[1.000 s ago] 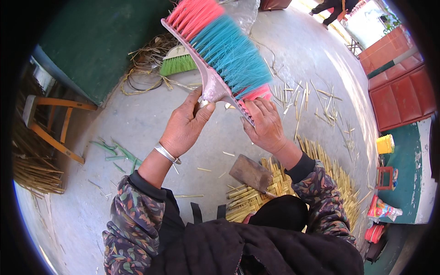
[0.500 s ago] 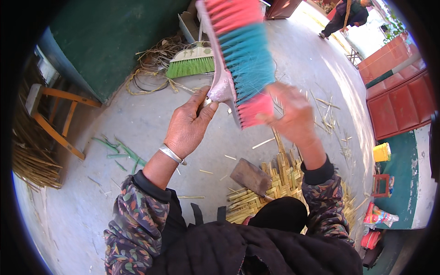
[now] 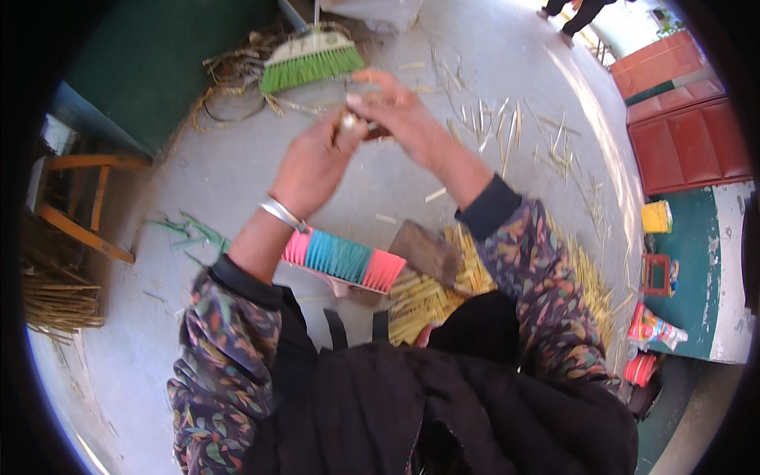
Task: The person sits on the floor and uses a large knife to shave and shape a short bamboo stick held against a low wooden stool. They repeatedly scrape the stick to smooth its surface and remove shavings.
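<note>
My left hand (image 3: 310, 162), with a silver bangle at its wrist, is closed, thumb against fingers. A small pale spot shows at its fingertips; what it grips cannot be made out. My right hand (image 3: 400, 119) meets it from the right, fingers bent over the left fingertips. Something small and dark red-brown shows between the two hands, mostly hidden. Nearer my body is a broom head (image 3: 344, 257) with pink and teal bristles facing up, apart from both hands; my left wrist partly covers its end. Right of it, a wooden mallet (image 3: 426, 252) rests on woven straw (image 3: 439, 305).
A green-bristled broom (image 3: 313, 63) stands at the back beside tangled straw. Straw scraps (image 3: 491, 131) litter the floor. Left are an orange wooden frame (image 3: 99, 198) and bundled stalks (image 3: 63, 297). Right are a red padded seat (image 3: 689, 146) and yellow tub (image 3: 656, 216). A person's legs (image 3: 582, 20) show far right.
The pink-and-teal broom head has left my hands and is now lower, nearer my body. My hands have come together farther forward. The view has shifted slightly.
</note>
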{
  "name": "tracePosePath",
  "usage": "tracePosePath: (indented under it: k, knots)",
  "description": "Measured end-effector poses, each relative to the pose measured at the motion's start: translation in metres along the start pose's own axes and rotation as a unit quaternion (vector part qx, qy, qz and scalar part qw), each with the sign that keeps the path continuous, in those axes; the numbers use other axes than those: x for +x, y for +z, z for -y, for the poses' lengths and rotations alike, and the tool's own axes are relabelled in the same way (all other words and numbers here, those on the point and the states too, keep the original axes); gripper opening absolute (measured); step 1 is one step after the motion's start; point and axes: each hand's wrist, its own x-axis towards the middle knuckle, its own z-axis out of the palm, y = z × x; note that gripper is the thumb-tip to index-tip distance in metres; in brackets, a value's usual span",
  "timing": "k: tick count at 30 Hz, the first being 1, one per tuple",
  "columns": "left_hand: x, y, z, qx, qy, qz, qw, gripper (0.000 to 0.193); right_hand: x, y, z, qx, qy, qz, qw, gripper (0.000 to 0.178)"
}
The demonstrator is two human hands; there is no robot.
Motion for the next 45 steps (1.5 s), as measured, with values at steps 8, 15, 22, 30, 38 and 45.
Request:
tracePosePath:
  k: [8,15,22,30,38,45]
  knots:
    - [-0.001,-0.018,0.013,0.028,-0.068,0.097,0.993,0.054,-0.016,0.005,-0.201,-0.467,0.091,0.181,0.860,0.064]
    - [-0.006,-0.030,0.020,0.060,-0.069,0.078,0.993,0.059,-0.090,0.105,-0.204,-0.605,0.085,0.300,0.733,0.074]
    - [-0.004,-0.040,0.027,0.032,0.015,0.062,0.997,0.046,-0.108,0.108,-0.233,-0.530,0.199,0.206,0.799,0.083]
    - [-0.008,-0.044,0.030,0.085,-0.022,0.025,0.996,0.042,-0.100,0.110,-0.280,-0.427,0.200,0.279,0.836,0.042]
    - [-0.005,-0.037,0.010,0.153,-0.080,0.048,0.984,0.032,-0.108,0.165,-0.322,-0.322,-0.062,0.385,0.863,0.027]
    - [-0.008,-0.035,0.009,0.051,-0.155,0.065,0.984,0.032,-0.123,0.183,-0.290,0.052,0.259,0.190,0.945,0.065]
